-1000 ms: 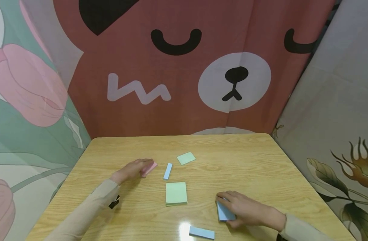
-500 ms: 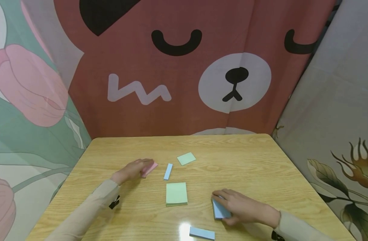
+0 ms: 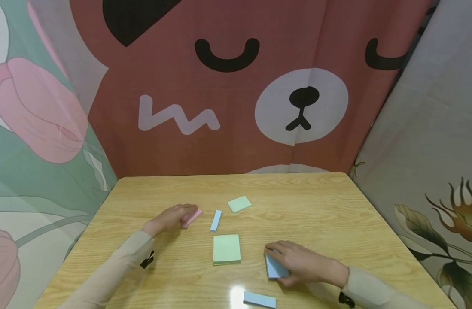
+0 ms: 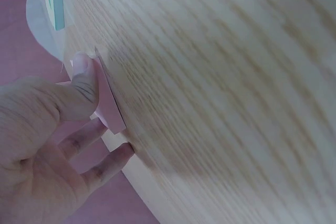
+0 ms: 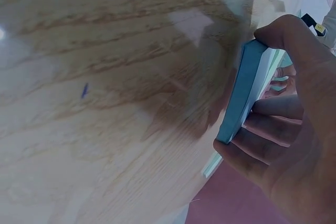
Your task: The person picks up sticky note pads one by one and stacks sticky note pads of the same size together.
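Toward the left of the table, my left hand [image 3: 170,219] holds a small pink sticky note pad [image 3: 194,216]. Its thumb presses one edge of that pad [image 4: 111,109] in the left wrist view, with fingers behind it. At the right front, my right hand [image 3: 311,264] grips a square blue sticky note pad [image 3: 276,267] lying on the tabletop. Thumb and fingertips hold opposite ends of this thick blue pad [image 5: 245,90] in the right wrist view. A square light green sticky note pad [image 3: 226,249] lies between the two hands, left of the blue pad.
A narrow blue pad [image 3: 216,220] lies right of the pink one, and a smaller green pad [image 3: 239,204] farther back. Near the front edge is another narrow blue pad [image 3: 260,299]. Printed curtains hang behind and beside the wooden table [image 3: 305,201].
My right hand has slid the square blue pad to the left and slightly away from me, closer to the square green pad. The left hand and the pink pad have stayed put.
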`<action>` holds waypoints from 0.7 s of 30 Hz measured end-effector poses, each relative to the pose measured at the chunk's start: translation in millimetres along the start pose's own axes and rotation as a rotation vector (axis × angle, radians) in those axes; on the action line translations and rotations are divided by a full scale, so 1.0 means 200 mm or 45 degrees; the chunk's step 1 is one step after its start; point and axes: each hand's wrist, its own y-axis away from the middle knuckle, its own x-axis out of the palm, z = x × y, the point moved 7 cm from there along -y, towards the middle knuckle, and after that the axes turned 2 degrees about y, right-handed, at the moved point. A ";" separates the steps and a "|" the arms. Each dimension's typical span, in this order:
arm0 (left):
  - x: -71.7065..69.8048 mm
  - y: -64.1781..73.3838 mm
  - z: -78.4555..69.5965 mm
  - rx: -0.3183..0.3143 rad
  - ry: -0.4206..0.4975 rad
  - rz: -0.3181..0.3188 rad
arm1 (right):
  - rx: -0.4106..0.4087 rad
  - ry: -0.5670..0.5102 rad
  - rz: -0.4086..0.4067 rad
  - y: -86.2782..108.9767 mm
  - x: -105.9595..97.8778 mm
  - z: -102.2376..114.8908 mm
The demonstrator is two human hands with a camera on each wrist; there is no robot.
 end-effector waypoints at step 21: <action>0.01 0.00 0.00 0.000 -0.021 -0.011 | 0.013 -0.022 0.023 -0.10 0.03 -0.02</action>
